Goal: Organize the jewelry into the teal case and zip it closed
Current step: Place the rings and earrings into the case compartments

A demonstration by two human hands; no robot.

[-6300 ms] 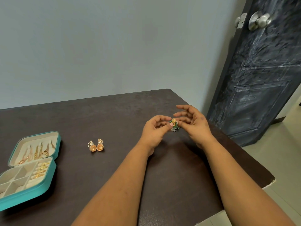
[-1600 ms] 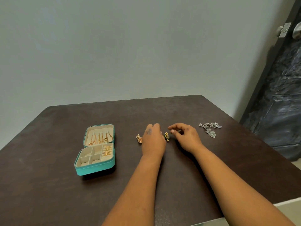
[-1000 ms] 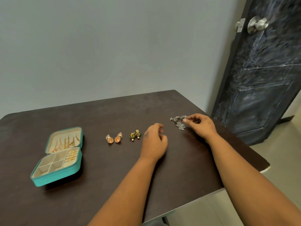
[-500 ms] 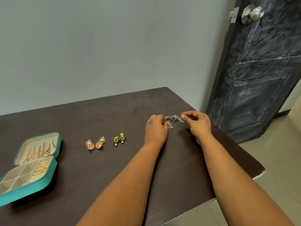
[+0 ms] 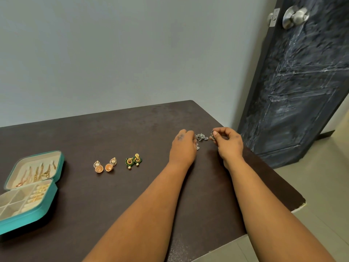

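While both hands, left hand (image 5: 182,148) and right hand (image 5: 229,142), pinch silver jewelry (image 5: 201,137), perhaps one piece, two orange earrings (image 5: 104,166), two green earrings (image 5: 133,160), one open teal case (image 5: 30,214).

Dark table (image 5: 113,133), grey wall (image 5: 132,53), door (image 5: 302,91)

Both forearms reach out over the far right; the left hand (image 5: 182,148) and right hand (image 5: 228,141) each pinch with curled fingers.

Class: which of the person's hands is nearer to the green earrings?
Left. The left hand sits just right of the green earrings; the right hand is farther right, holding silver jewelry.
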